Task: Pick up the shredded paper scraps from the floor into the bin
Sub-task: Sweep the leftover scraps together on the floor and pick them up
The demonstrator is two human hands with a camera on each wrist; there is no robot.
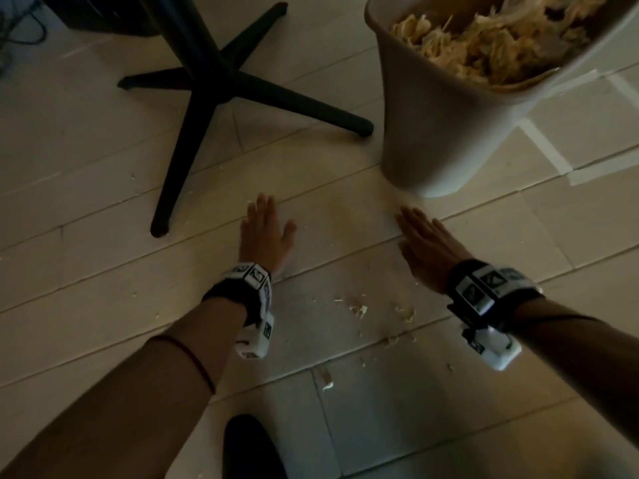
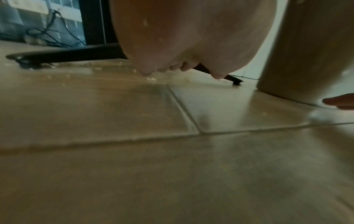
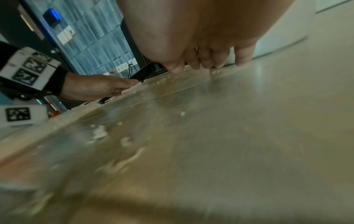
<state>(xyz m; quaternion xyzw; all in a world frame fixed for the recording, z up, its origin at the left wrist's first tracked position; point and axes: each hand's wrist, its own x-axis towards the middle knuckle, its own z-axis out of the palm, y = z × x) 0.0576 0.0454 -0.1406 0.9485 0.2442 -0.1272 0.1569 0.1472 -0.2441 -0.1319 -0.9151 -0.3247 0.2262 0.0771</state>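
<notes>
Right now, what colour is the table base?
Black table base, clearest in the head view.

Office: tiled floor (image 1: 103, 288), star-base table leg (image 1: 214, 77), cables (image 2: 47, 36).

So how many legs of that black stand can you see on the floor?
4 legs of the stand: one to the left, one toward the left hand, one toward the bin, one going back. More may be hidden.

Glossy, smooth tiles across the floor (image 1: 103, 305), reflecting light. Smooth matt plastic on the bin (image 1: 442, 133); crumpled shredded paper scraps (image 1: 359, 309) at 6 o'clock of it. Matt black on the chair base (image 1: 214, 81).
</notes>
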